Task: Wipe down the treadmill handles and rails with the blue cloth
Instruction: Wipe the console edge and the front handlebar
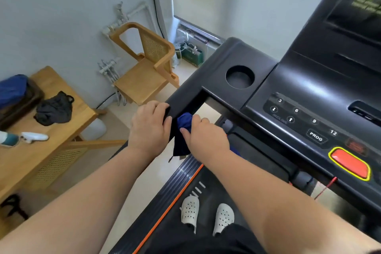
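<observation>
- Wooden desk (68,121) is sitting far left, carrying a black bag (54,109) and a white spray bottle (24,137); neither is taking part in the wiping.
- Wooden chair (144,62) is standing against the wall, well apart from the treadmill.
- Left hand (149,130) is wrapping around the outer side of the left handle (185,97), fingers curling over its top edge; it is holding nothing but the handle, and looks to be steadying it.
- Left handle is reading as rigid and fixed to the console, so it is likely taking firm pressure without shifting; its dark matte skin looks grippy rather than slick.
- Blue cloth (184,121) is being bunched in the right hand (203,135), pressed against the inner face of the left handle, with a loose tail hanging down below the hand.
- Cloth is judging soft, light and limp: best held wadded in the palm with fingers clamped over it, as here; the dangling tail could catch or drag.
- Right hand is closing tightly on the cloth, thumb pinning the wad.
- Console (309,97), with cup holder (240,76) and red button (350,164), is lying to the right, not being touched.
</observation>
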